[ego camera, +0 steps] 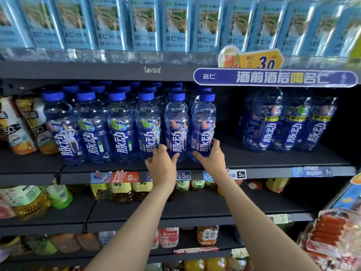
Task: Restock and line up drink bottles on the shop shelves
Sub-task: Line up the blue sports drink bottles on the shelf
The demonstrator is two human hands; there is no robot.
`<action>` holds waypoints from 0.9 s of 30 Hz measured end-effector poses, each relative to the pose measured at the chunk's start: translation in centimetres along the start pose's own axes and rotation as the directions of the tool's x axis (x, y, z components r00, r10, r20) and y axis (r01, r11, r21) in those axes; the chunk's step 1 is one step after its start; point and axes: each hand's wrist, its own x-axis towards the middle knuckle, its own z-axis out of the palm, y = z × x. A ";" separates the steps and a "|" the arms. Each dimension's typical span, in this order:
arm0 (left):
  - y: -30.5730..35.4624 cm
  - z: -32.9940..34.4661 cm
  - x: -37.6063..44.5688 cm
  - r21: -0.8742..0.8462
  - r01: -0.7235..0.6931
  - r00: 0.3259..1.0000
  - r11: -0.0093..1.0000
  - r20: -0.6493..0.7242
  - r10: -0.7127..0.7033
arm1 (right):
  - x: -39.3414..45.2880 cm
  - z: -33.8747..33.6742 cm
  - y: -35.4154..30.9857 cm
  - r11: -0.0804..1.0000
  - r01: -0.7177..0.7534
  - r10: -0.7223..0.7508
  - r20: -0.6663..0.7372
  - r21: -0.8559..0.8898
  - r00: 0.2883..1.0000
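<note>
Your left hand (pixel 162 165) and right hand (pixel 210 156) both reach up to the middle shelf (pixel 273 157), the dark one holding the blue-capped drink bottles. Take the front row of blue bottles (pixel 121 126) on that shelf as your landmark: six stand upright at the shelf's front lip, blue labels facing you, with more blue caps ranked behind them.

Your left hand sits at the foot of the fifth bottle (pixel 176 126) in that row, counted from its left end. The thumb presses against the label's lower part and the fingers curl around the bottle's left side, next to the fourth bottle (pixel 147 124). Your right hand grips the sixth bottle (pixel 203 124), the row's right-hand end: thumb on the front of the label, fingers wrapped round its right side. That sixth bottle leans slightly left, its shoulder touching the fifth.

Right of the row the shelf lies bare for a stretch, then a group of larger blue bottles (pixel 289 124) stands well apart, set further back. Left of the row are orange-juice cartons (pixel 17 126), tilted. Above the row, light-blue labelled water bottles (pixel 144 24) fill the upper shelf, and a purple banner (pixel 273 77) hangs from its edge. Below the row, price tags (pixel 115 177) line the shelf front, over green and yellow tea bottles (pixel 121 190).
</note>
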 end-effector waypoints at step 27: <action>-3.4 -3.3 1.8 -0.046 0.024 0.994 0.999 -0.105 -0.029 | -2.5 7.3 -6.5 0.964 0.075 -0.150 -0.292 -0.254 0.945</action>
